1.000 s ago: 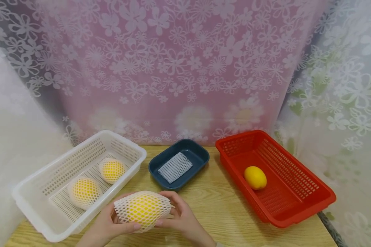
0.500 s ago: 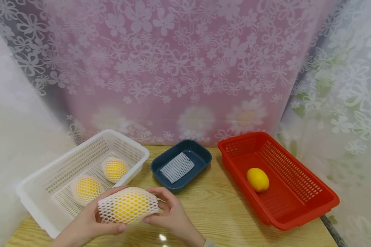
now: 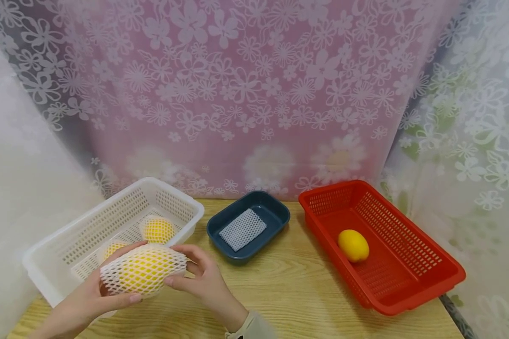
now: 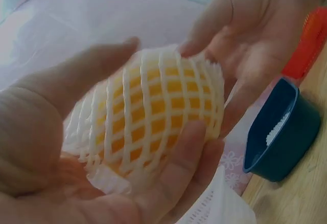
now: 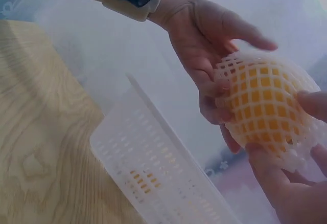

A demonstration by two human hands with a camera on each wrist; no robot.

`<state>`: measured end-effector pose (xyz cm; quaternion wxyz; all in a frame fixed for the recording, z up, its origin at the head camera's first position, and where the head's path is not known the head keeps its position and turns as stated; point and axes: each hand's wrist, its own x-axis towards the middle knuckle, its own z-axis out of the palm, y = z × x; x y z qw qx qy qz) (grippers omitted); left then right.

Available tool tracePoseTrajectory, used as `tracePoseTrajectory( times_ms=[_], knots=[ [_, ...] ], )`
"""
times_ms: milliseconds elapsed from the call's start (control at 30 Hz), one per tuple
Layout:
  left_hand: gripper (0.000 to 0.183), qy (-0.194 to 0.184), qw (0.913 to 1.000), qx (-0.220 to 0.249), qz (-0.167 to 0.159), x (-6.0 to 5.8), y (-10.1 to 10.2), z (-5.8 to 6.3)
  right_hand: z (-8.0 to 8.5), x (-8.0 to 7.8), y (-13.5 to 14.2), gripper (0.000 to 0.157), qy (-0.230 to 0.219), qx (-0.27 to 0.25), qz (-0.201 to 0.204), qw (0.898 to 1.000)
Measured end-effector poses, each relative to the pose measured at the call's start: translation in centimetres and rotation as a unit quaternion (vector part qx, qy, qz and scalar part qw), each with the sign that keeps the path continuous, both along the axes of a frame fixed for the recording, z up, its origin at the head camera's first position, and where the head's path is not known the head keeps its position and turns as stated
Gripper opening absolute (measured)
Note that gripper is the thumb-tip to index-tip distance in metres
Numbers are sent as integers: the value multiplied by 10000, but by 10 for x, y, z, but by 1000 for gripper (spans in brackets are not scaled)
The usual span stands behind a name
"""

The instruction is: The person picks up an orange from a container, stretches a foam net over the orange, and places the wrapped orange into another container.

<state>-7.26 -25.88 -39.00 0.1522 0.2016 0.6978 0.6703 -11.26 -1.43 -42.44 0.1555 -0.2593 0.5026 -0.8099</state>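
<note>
Left hand curled right round a netted fruit, right hand pinching its end, two wrapped fruits looking done just beyond them, one bare fruit left, well off rightward!

left hand cradles the yellow fruit in its white foam net, right hand steadying the far end, blue tray and red basket beyond.
</note>
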Motion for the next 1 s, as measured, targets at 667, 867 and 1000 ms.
tracePoseTrajectory(
  times_ms=[667, 867, 1000],
  knots=[
    [61, -350, 9985, -144, -385, -29, -83, -9, 2, -7, -51, 66, -865, -107, 1527, 9844],
    [63, -838, 9921, -166, -921, -42, -106, -14, -3, -6, -65, 64, -1212, -383, 1666, 9778],
    [65, -868, 9897, -330, -1087, -48, -121, -15, -7, -3, -72, 63, -1369, -747, 1741, 9723]
  ],
)
